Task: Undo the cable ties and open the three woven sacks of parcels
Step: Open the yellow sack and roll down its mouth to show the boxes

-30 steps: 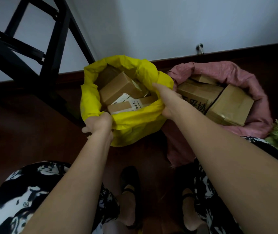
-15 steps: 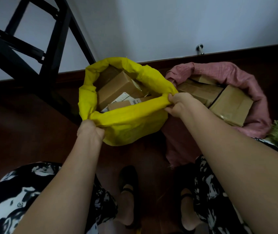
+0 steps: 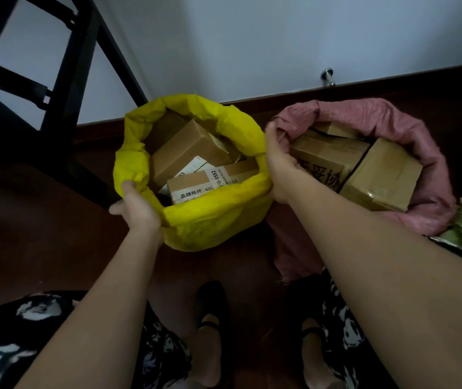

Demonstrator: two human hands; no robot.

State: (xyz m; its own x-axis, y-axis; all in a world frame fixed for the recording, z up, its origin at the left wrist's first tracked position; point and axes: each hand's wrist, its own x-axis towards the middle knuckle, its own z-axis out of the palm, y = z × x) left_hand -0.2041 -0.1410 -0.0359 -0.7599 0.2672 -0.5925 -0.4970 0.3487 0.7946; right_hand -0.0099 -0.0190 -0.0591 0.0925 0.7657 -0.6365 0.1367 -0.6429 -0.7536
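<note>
The rolled rim of the yellow sack (image 3: 218, 220) is gripped by the left hand (image 3: 137, 209) and the right hand (image 3: 277, 167). Cardboard parcels (image 3: 193, 147) are exposed inside; the pink sack (image 3: 409, 127) stands open just beside it, on the floor.

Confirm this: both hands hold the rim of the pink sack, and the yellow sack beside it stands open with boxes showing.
Not quite. The head view shows the left hand and right hand holding the rolled rim of the yellow sack, not the pink one. The pink sack beside it also stands open with boxes showing.
</note>
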